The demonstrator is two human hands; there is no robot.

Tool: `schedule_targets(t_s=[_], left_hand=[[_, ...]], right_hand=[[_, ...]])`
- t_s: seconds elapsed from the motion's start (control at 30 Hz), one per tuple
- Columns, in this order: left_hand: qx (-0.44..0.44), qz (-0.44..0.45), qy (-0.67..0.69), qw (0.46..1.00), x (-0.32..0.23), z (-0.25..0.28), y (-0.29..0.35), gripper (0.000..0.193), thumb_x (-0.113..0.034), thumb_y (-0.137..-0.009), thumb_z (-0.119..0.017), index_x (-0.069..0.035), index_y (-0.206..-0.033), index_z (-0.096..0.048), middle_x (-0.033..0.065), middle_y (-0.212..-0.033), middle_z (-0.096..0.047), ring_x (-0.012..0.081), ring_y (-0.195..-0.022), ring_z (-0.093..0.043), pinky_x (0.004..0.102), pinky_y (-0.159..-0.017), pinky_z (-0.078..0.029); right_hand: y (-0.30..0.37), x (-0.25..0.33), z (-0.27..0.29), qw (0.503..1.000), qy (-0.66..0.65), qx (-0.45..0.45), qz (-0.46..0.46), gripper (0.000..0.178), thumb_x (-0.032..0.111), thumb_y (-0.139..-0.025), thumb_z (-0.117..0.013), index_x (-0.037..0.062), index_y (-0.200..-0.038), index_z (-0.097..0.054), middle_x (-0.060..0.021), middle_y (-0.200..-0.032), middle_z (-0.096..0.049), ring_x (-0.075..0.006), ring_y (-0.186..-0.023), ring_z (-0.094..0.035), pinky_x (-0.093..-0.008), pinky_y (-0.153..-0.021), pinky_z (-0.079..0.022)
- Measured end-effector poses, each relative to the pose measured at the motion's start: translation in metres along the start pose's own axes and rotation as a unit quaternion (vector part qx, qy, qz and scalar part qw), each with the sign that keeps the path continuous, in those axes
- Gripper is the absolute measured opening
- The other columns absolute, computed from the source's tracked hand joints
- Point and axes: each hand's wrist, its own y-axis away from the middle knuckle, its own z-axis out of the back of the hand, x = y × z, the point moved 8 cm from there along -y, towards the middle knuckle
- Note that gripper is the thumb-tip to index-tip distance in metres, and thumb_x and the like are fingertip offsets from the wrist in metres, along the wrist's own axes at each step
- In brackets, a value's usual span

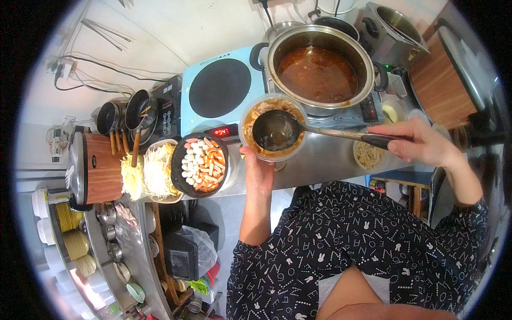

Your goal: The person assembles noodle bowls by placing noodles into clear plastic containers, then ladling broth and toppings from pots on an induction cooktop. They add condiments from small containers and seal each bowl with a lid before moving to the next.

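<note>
Right hand clasps the ladle, long axis running leftward, scoop over the tub, whose near edge left hand grips.

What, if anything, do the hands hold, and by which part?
The right hand grips the ladle by its dark handle end; the left hand holds the clear container at its near-left side.

The bright view curves toward black edges

Shiny metal ladle, clear plastic bowl, metal pot
</note>
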Motion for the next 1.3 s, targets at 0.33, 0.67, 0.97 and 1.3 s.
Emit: schedule_targets(t_s=[0.33,0.67,0.97,1.3], left_hand=[[0.006,0.003,0.012,1.000,0.003,-0.003,-0.006,0.089,-0.069,-0.073,-0.059,-0.011,-0.137,-0.041,0.0006,-0.133,-0.050,0.0149,-0.117,-0.046,0.0304,-0.090,-0.040],[0.003,0.021,0.034,0.999,0.009,0.001,-0.013,0.092,-0.069,-0.076,-0.055,-0.009,-0.143,-0.033,0.0040,-0.144,-0.041,0.0199,-0.131,-0.039,0.0364,-0.103,-0.035],[0.013,0.005,0.011,1.000,0.002,-0.004,-0.002,0.093,-0.070,-0.078,-0.050,-0.009,-0.144,-0.030,0.0060,-0.146,-0.038,0.0228,-0.134,-0.036,0.0413,-0.109,-0.031],[0.012,-0.015,-0.011,1.000,-0.009,-0.007,-0.002,0.100,-0.073,-0.073,-0.052,-0.010,-0.146,-0.026,0.0067,-0.148,-0.035,0.0238,-0.135,-0.035,0.0413,-0.109,-0.032]], right_hand=[[-0.003,-0.006,0.005,1.000,-0.028,0.009,-0.002,0.039,0.013,-0.092,-0.056,0.0054,-0.130,-0.056,0.0021,-0.066,-0.052,-0.0045,-0.056,-0.043,-0.0220,-0.050,-0.037],[0.006,-0.029,0.012,0.905,-0.415,0.007,-0.092,0.040,0.016,-0.094,-0.050,0.0023,-0.131,-0.051,-0.0076,-0.059,-0.048,-0.0037,-0.036,-0.032,-0.0179,-0.030,-0.020],[-0.012,-0.049,0.067,0.956,-0.245,-0.157,-0.037,0.036,0.014,-0.094,-0.050,0.0018,-0.128,-0.054,-0.0023,-0.061,-0.052,-0.0025,-0.036,-0.033,-0.0178,-0.030,-0.020],[-0.054,-0.053,0.106,0.933,0.183,-0.306,0.055,0.035,0.021,-0.088,-0.057,0.0044,-0.117,-0.063,-0.0085,-0.072,-0.062,-0.0112,-0.061,-0.058,-0.0279,-0.055,-0.046]])
